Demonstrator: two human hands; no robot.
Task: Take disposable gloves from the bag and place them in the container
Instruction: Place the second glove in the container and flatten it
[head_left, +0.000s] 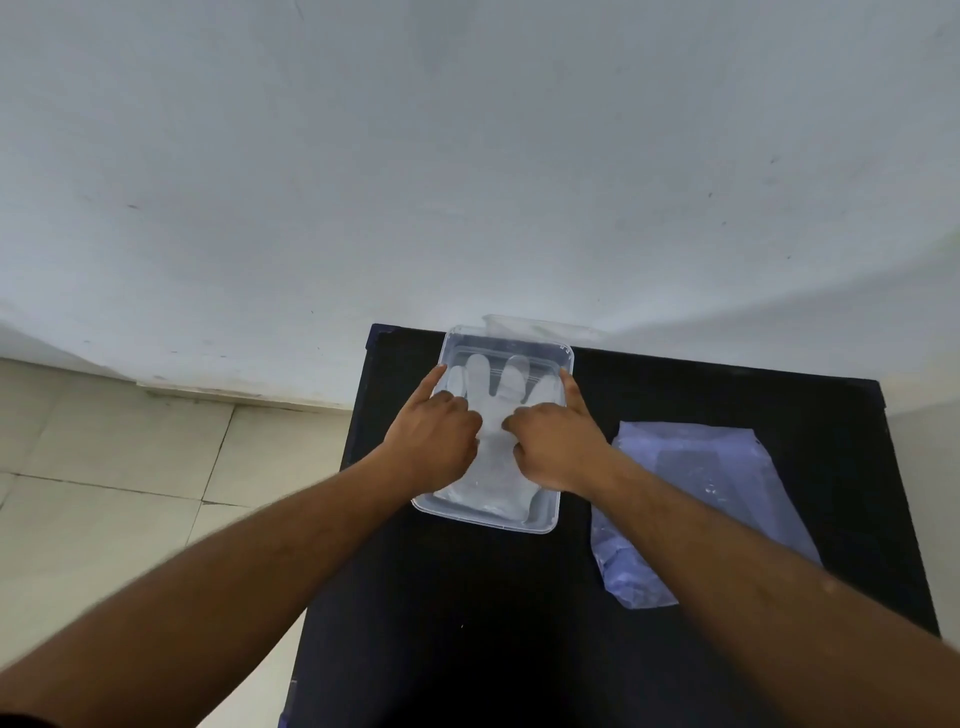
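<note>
A clear disposable glove (492, 395) lies flat, fingers spread toward the wall, inside a clear rectangular plastic container (485, 521) on the black table. My left hand (434, 441) rests on the glove's left side and my right hand (560, 447) on its right side. Both hands press down on the glove, index fingers stretched along the container's side walls and the other fingers curled, with no visible pinch. The pale blue plastic bag (701, 499) lies flat on the table to the right of the container, partly under my right forearm.
The black table (467, 623) stands against a white wall (467, 156). A clear lid (540, 328) leans behind the container at the table's far edge. Beige floor tiles (130, 493) lie to the left of the table.
</note>
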